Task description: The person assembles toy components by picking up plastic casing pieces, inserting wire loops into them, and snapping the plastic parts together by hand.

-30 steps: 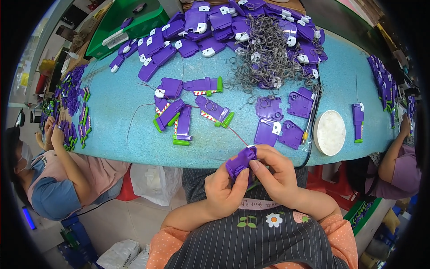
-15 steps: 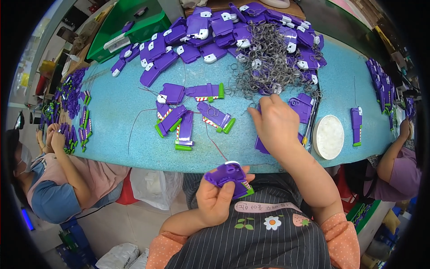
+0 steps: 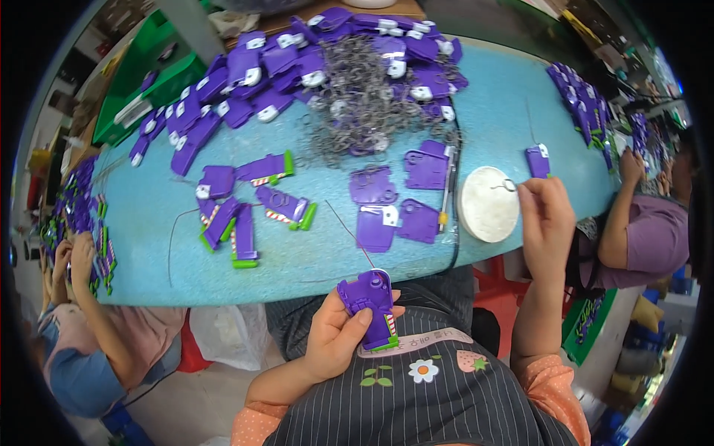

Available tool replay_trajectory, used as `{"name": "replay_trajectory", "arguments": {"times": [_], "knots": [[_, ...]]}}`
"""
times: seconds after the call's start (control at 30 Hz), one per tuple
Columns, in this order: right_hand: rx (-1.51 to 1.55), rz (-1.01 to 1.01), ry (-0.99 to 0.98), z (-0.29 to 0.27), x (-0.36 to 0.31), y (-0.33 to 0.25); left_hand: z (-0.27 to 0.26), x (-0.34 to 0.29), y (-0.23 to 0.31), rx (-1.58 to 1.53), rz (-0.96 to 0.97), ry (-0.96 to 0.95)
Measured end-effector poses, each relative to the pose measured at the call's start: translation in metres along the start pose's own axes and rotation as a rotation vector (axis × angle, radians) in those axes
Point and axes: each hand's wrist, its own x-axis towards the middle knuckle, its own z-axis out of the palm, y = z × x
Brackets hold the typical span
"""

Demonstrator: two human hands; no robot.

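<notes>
My left hand [image 3: 336,331] grips a purple plastic toy shell [image 3: 370,293], hollow side up, with a green end and a red-and-white striped edge. A thin dark wire [image 3: 349,229] runs from its top onto the table. Between the fingertips of my right hand [image 3: 549,223] is a small grey wire spring [image 3: 506,186], over a round white dish [image 3: 465,212]. The dish holds a whitish, uneven mass; whether the spring touches it I cannot tell. Left of the dish lie several flat purple shell pieces [image 3: 418,221]. A tangled heap of grey springs [image 3: 348,97] sits farther back.
White-tipped purple shells [image 3: 245,70] are piled at the back of the blue table [image 3: 312,271]. Striped, green-ended purple pieces [image 3: 244,230] lie left of centre. A green bin [image 3: 177,80] stands back left. Other people work at both sides, a purple sleeve [image 3: 654,230] at right.
My right hand has moved from the spring heap rightward to the dish, carrying a spring. The shell in my left hand has turned more upright. The whole view has shifted to the right.
</notes>
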Motion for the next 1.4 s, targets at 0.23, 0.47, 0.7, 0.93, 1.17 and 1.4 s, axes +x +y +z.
{"name": "replay_trajectory", "arguments": {"times": [0.23,0.47,0.7,0.93,1.17,1.4], "knots": [[0.048,-0.054,-0.154,0.021,-0.013,0.02,0.005,0.01,0.001,0.007,-0.112,-0.049],[0.456,0.132,-0.042,-0.001,-0.026,-0.009,0.005,0.014,0.01,0.042,-0.078,0.004],[1.008,0.123,-0.439,0.032,-0.055,-0.05,0.026,0.027,0.015,0.059,0.011,-0.064],[1.227,0.284,-0.643,0.042,-0.073,-0.045,0.023,0.019,0.009,0.187,0.054,-0.058],[0.952,0.417,-0.953,0.013,-0.035,-0.038,0.013,0.019,0.017,0.539,-0.173,-0.236],[1.474,0.679,-1.534,0.045,-0.031,-0.027,0.002,0.007,0.008,0.296,-0.11,-0.355]]}}
